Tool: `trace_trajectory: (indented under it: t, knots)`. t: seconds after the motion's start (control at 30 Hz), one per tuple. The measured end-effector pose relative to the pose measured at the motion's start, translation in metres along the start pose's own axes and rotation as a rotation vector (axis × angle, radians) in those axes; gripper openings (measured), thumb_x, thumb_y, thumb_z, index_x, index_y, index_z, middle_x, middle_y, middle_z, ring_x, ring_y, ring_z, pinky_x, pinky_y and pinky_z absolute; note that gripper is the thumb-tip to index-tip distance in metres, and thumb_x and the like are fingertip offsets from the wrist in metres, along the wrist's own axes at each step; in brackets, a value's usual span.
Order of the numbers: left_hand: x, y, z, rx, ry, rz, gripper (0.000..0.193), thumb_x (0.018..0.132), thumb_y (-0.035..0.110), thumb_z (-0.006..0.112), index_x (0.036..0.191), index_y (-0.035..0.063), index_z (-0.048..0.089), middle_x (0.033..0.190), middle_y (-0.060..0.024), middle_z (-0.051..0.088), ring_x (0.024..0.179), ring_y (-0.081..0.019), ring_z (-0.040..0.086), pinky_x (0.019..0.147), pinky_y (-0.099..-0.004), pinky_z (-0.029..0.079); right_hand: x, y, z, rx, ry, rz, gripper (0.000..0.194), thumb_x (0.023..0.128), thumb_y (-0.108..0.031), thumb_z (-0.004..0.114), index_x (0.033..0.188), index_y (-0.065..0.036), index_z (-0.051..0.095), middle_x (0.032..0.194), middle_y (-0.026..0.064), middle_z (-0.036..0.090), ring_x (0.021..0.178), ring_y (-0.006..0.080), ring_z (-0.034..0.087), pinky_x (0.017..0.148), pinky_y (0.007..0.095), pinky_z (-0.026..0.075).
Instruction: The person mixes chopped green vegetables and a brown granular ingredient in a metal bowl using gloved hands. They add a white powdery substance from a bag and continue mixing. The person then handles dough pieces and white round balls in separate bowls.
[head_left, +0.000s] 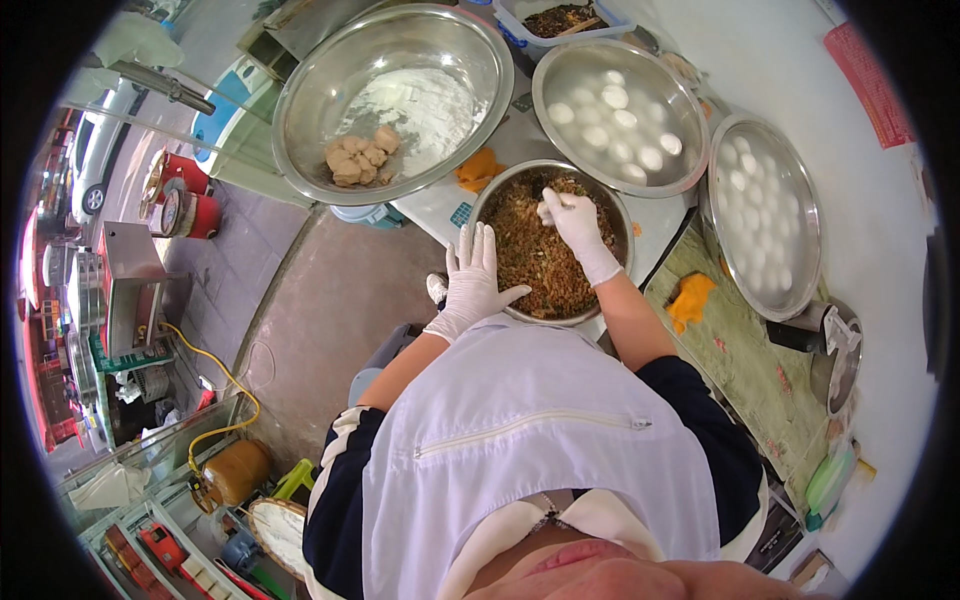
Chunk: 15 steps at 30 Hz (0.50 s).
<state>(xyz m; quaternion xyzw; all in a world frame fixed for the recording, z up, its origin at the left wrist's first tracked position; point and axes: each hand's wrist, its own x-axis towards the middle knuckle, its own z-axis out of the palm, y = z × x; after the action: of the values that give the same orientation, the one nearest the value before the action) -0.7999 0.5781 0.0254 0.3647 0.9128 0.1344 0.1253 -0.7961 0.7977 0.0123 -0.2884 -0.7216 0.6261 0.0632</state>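
A steel bowl (628, 247) of crumbly brown minced filling (544, 259) with green flecks stands right before me. My left hand (469, 285), in a white glove, lies against its left rim with fingers spread and the thumb reaching over the edge. Inside the bowl, my gloved right hand (574, 221) is over the upper part of the filling, fingers curled in. Whether something is pinched in those fingers cannot be made out. Beyond, a large steel basin (307, 90) contains white powder (420, 105) and lumps of tan dough (360, 157).
Two steel basins (546, 82) (806, 277) of white balls in cloudy liquid stand at the right. A plastic tub (517, 37) sits behind. Orange cloths lie on the table (427, 202) and the greenish side surface (690, 300). A gas cylinder (236, 472) is at lower left.
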Motion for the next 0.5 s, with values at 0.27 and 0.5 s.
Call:
trace_trajectory:
  t: [0.27, 0.5]
  knots:
    - [-0.001, 0.001, 0.001, -0.006, 0.079, 0.048, 0.123, 0.069, 0.063, 0.075, 0.150, -0.0077, 0.017, 0.154, -0.0268, 0.024, 0.147, -0.0433, 0.013, 0.116, -0.0588, 0.016, -0.053, -0.062, -0.048, -0.300, -0.394, -0.350, 0.026, 0.092, -0.023, 0.066, 0.081, 0.000, 0.072, 0.077, 0.0114, 0.071, 0.071, 0.0212, 0.067, 0.068, 0.0313, 0.052]
    - [-0.006, 0.002, -0.009, 0.013, 0.032, 0.010, 0.121, 0.072, 0.068, 0.070, 0.151, -0.0063, 0.016, 0.157, -0.0259, 0.019, 0.147, -0.0433, 0.013, 0.116, -0.0594, 0.017, 0.013, -0.064, 0.006, -0.492, -0.641, -0.913, 0.026, 0.089, -0.020, 0.063, 0.075, 0.001, 0.062, 0.080, 0.0192, 0.062, 0.078, 0.0399, 0.060, 0.071, 0.0456, 0.049]
